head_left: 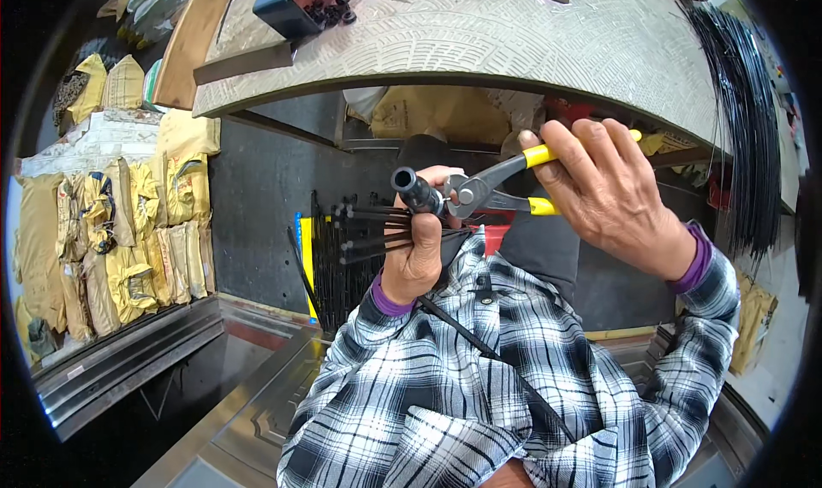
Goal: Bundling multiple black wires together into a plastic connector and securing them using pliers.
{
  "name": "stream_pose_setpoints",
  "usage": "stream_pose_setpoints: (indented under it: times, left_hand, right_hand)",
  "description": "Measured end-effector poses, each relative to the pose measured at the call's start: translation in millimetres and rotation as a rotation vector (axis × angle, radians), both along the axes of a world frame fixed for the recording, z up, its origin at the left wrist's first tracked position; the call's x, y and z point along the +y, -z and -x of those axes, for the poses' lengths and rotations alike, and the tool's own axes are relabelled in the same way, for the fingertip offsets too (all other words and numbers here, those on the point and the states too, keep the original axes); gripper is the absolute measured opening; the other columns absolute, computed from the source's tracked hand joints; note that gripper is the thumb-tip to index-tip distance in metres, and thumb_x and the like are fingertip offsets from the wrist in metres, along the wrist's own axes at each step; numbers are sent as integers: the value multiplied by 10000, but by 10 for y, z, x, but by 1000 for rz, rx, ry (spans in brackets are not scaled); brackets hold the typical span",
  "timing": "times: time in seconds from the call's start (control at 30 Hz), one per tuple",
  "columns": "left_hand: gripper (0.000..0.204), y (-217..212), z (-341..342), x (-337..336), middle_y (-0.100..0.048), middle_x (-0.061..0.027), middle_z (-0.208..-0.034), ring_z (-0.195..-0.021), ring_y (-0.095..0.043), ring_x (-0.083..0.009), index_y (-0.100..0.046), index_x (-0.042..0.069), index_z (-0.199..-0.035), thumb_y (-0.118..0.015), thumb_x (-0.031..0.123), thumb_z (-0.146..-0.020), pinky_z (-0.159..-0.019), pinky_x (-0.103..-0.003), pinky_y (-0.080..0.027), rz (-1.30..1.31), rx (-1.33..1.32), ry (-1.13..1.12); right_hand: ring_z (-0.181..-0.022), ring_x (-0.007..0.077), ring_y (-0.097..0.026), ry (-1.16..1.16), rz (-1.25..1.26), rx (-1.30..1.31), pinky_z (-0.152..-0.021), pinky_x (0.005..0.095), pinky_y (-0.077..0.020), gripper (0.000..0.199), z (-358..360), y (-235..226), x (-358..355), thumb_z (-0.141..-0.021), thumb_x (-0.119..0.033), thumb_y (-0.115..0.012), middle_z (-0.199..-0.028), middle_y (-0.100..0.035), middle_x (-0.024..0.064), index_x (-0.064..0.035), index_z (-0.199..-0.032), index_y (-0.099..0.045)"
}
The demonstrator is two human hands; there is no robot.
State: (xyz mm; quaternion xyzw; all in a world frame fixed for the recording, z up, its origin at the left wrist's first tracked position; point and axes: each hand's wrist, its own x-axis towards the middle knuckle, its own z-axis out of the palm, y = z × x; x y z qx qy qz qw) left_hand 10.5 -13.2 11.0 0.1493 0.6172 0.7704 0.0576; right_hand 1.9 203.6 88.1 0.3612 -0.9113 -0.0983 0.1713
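Observation:
My left hand (413, 261) is closed around a black tubular hub (417, 190), its round open end tipped up toward the table. Several thin black rods (372, 223) fan out to the left from the hub, with small blocky tips. My right hand (604, 184) grips a pair of end-cutting pincers (488, 182) by the yellow handles. Their dark metal jaws meet the side of the hub, close to my left fingers. Whether the jaws bite on a wire there is too small to tell.
A textured table (514, 38) spans the far side, with a blue box (287, 8) and black small parts at its left. A bundle of long black wires (745, 128) hangs over its right end. More black rods (338, 261) stand left of my lap. Yellow sacks (128, 231) lie at left.

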Motion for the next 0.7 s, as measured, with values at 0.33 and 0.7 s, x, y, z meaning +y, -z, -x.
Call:
stream_pose_setpoints:
  times: [0.33,0.7]
  left_hand:
    - [650,79,-6,-56,-485,-7,-846,-666,-441,-56,-469,19,-1156,-381,584,-849,-589,-202,-371,85,26,-43]
    - [660,83,-13,-92,-503,-90,-786,-667,-480,-132,-447,-36,-1012,-437,592,-808,-642,-288,-428,-90,-8,189]
  right_hand:
    - [-822,249,-493,-94,320,-401,-710,332,-428,280,0,323,-57,-644,-22,-571,-979,-478,131,1,-919,-531]
    - [-673,197,-612,-20,649,-1728,-564,292,-489,271,154,-13,201,-739,36,-542,-846,-585,99,-27,-972,-419]
